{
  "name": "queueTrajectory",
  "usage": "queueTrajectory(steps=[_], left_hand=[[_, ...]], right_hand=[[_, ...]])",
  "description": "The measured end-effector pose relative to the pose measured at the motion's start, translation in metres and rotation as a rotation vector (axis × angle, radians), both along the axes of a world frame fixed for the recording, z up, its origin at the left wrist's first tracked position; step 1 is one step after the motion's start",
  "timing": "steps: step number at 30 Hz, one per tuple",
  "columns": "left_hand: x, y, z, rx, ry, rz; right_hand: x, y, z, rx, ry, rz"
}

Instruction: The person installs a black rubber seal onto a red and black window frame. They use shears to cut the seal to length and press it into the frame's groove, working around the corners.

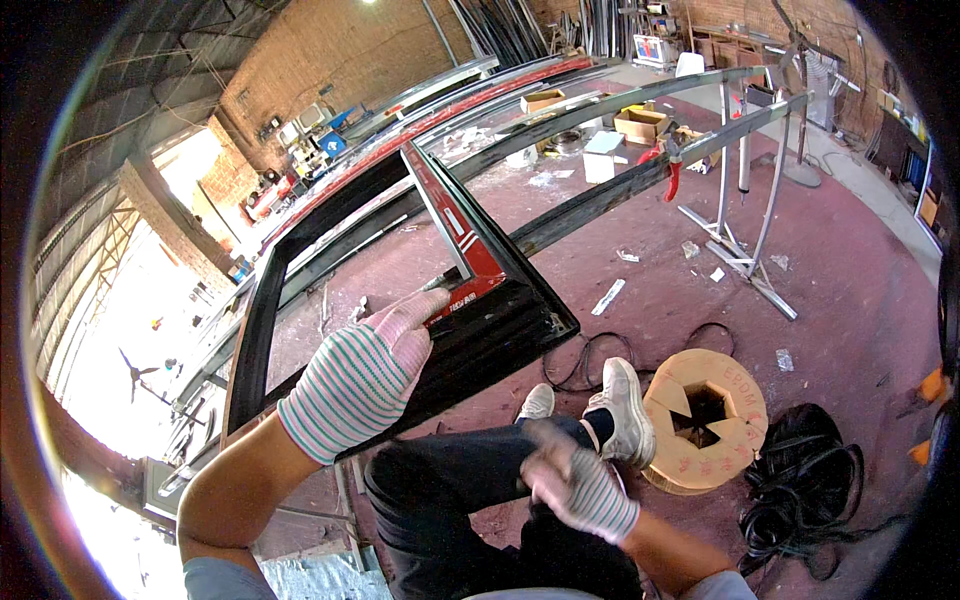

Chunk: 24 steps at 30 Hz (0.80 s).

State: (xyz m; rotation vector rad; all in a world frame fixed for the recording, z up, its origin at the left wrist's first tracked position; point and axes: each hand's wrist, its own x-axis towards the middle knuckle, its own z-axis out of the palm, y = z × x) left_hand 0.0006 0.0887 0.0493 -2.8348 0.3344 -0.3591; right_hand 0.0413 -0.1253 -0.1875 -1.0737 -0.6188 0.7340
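Note:
A black rectangular frame, like a window or door sash, lies tilted in front of me, with red printed film along part of its inner edge. My left hand, in a white glove with green stripes and pink fingers, rests on its near rail. The fingers close over the rail beside the red corner. My right hand, in a similar glove, is above my dark-trousered leg, apart from the frame. Motion smears its fingers, and I cannot make out anything in them.
Long metal rails on a stand reach away behind the frame, with a red-handled tool on one. A cardboard-coloured spool and a heap of black strip lie to the right. Cardboard boxes stand farther back.

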Motion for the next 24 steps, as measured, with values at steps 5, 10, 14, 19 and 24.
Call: queueTrajectory(steps=[5, 10, 14, 19, 24], left_hand=[[-0.003, 0.003, -0.007, -0.06, -0.019, 0.041], [0.003, -0.003, -0.001, -0.003, -0.031, 0.01], [0.003, -0.01, 0.002, 0.036, 0.012, 0.054], [0.007, -0.008, -0.002, 0.052, -0.027, 0.01], [0.008, -0.012, 0.002, 0.028, 0.002, 0.02]], right_hand=[[0.083, 0.02, 0.047, 0.093, -0.012, -0.262], [0.095, 0.035, 0.054, 0.298, -0.088, -0.242], [0.094, 0.032, 0.058, 0.281, -0.048, -0.251], [0.093, 0.033, 0.059, 0.319, -0.098, -0.258], [0.094, 0.029, 0.06, 0.282, -0.098, -0.232]])
